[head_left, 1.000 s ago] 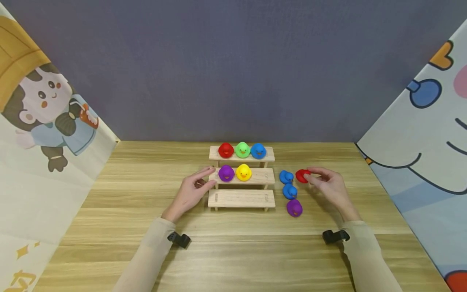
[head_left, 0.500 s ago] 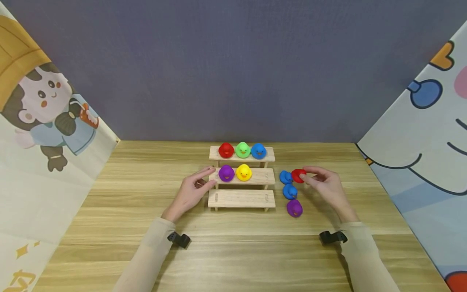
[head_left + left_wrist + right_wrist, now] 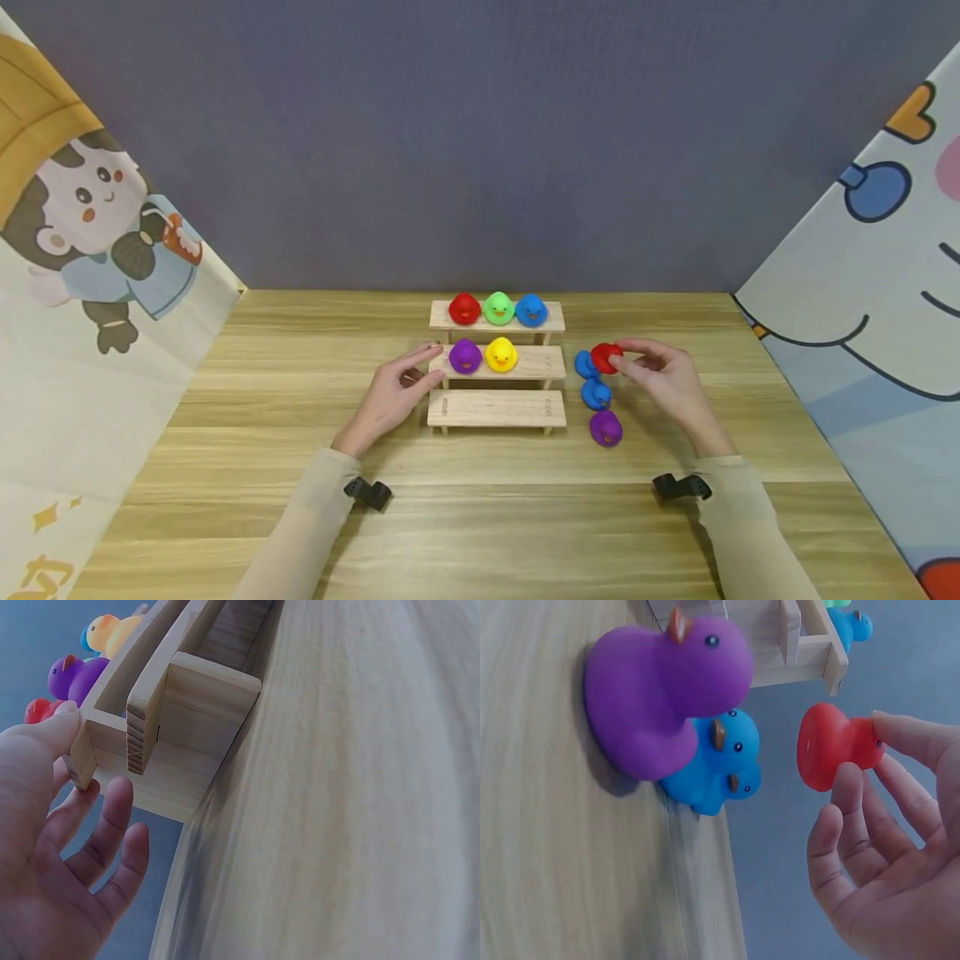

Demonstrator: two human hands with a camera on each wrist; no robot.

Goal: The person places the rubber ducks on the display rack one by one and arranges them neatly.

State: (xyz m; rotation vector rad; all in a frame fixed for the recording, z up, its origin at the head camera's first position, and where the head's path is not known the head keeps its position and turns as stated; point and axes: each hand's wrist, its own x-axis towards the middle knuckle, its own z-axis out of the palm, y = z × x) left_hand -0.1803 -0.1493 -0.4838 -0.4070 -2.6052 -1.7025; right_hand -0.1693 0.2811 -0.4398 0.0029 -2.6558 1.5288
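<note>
My left hand [image 3: 392, 395] pinches the left end of the middle step of a three-step wooden stand [image 3: 497, 408], thumb on top and a finger beneath in the left wrist view. My right hand [image 3: 670, 385] holds a red rubber duck [image 3: 825, 747] between thumb and fingers, raised off the table beside the stand. Below it sit two blue ducks [image 3: 597, 394] and a purple duck [image 3: 606, 428]. The top step bears a red duck [image 3: 465, 309], a green duck [image 3: 498, 308] and a blue duck [image 3: 532, 311]; the middle one bears a purple duck [image 3: 466, 357] and a yellow duck [image 3: 501, 355].
The stand and the loose ducks are on a wood-grain table [image 3: 480, 525]. A dark blue-grey wall [image 3: 480, 150] rises behind it, and printed cartoon panels [image 3: 112, 242] flank both sides.
My right hand has carried the red duck leftward and slightly up, so it now partly covers the rear blue duck in the head view. My left hand has stayed on the stand.
</note>
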